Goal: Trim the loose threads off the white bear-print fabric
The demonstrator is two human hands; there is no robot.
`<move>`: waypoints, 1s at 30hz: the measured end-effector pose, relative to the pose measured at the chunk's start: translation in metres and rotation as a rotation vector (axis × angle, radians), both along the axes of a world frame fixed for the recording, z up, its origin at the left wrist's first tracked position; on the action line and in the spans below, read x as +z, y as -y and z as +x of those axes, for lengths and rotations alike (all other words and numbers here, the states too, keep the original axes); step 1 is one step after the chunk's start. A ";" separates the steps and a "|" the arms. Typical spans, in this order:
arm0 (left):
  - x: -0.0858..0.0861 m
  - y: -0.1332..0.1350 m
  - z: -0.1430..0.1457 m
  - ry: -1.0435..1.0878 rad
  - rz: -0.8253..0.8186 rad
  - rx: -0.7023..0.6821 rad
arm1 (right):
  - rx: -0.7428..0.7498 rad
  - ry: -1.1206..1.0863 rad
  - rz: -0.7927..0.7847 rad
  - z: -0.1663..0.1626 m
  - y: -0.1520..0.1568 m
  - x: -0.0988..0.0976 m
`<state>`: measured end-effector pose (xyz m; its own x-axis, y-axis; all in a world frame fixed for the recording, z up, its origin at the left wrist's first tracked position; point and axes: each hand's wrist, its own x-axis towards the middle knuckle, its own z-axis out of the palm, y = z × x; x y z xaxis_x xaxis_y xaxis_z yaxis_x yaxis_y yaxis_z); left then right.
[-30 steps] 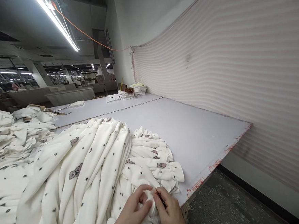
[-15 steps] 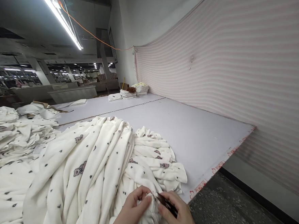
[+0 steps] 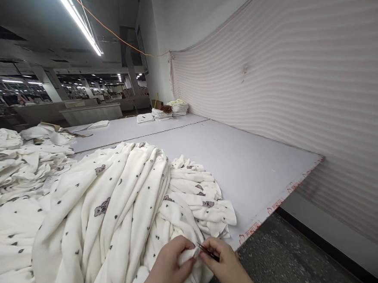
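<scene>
A large heap of white fabric [image 3: 131,197] printed with brown bears and small dark marks covers the near left of the table. At its front edge my left hand [image 3: 173,261] pinches a fold of this fabric between thumb and fingers. Close beside it, my right hand [image 3: 221,258] is closed round a small dark pair of thread snips [image 3: 209,253]. The tips of the snips point left, at the pinched fabric edge. Whether the blades touch the cloth cannot be made out.
The pale table [image 3: 249,167] runs back to folded white stacks [image 3: 174,109] by the wall. More crumpled printed fabric [image 3: 12,166] lies at far left. A striped cloth sheet [image 3: 284,74] hangs along the right. Dark speckled floor [image 3: 281,251] shows past the table edge.
My right hand and the snips have turned, so less of the snips shows. The left hand has rolled over the fabric edge it holds. The view has tilted slightly downward.
</scene>
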<state>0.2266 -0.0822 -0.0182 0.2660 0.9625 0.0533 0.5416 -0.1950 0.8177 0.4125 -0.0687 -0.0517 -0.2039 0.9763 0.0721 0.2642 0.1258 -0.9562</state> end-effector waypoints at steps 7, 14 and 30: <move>-0.013 0.011 0.002 -0.001 0.295 0.030 | 0.018 -0.031 0.018 0.002 0.015 0.004; 0.009 0.005 -0.040 0.318 -0.289 0.203 | -0.291 0.069 0.081 0.027 -0.012 -0.005; 0.013 -0.035 0.034 -0.122 -0.121 -0.075 | -0.033 -0.169 0.205 0.019 0.013 -0.027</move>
